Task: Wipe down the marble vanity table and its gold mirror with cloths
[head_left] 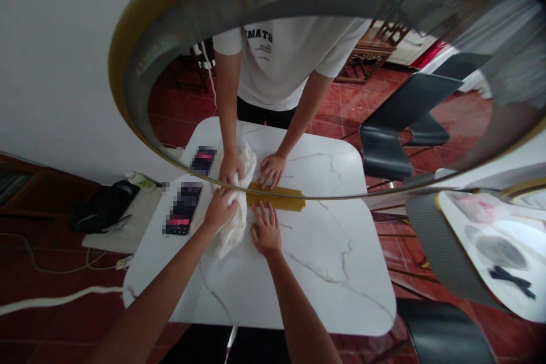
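Note:
A crumpled white cloth [234, 236] lies on the white marbled table [333, 296]. My left hand [218, 210] grips it at its upper part, with the fingers closed into the folds near the mirror's lower edge. To the right, my right hand [267, 230] rests flat on the tabletop with its fingers spread. Its fingertips reach the near edge of a gold base plate [281, 200] under the mirror. A large oval mirror [115, 68] with a gold rim leans over the table and reflects both arms and the cloth.
Left of the cloth lies a phone [184, 210], partly pixelated. A black bag [102, 205] and a bottle [140, 181] sit beyond the table's left side. At the right are a black chair [443, 330] and another white table [464, 233]. A white cable [63, 298] runs at left.

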`<state>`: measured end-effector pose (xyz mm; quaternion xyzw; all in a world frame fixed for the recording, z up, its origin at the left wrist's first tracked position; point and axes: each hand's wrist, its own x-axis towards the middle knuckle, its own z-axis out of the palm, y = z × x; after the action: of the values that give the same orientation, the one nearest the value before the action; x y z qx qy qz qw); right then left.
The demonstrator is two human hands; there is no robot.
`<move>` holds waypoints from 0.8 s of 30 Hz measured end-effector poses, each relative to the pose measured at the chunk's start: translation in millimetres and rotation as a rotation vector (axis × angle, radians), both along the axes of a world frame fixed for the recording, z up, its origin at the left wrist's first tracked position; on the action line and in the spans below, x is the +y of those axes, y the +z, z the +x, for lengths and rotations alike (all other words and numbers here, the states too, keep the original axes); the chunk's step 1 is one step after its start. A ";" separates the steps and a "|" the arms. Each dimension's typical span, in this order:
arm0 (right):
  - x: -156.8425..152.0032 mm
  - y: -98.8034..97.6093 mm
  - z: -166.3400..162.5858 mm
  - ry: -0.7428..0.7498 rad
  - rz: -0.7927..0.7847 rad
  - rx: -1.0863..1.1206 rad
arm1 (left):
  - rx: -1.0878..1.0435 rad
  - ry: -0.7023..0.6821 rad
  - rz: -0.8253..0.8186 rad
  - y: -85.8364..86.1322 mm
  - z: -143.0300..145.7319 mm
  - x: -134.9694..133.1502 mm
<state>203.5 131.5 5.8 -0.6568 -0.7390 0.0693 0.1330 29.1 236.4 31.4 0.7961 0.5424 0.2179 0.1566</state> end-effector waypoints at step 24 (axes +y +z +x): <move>-1.0 -3.0 -0.4 -0.007 0.019 0.022 | 0.191 -0.049 -0.022 5.4 12.0 -31.2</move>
<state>203.1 130.6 2.8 -0.6571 -0.7360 0.0690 0.1475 41.1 205.2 36.8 0.8246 0.5375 0.1310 0.1182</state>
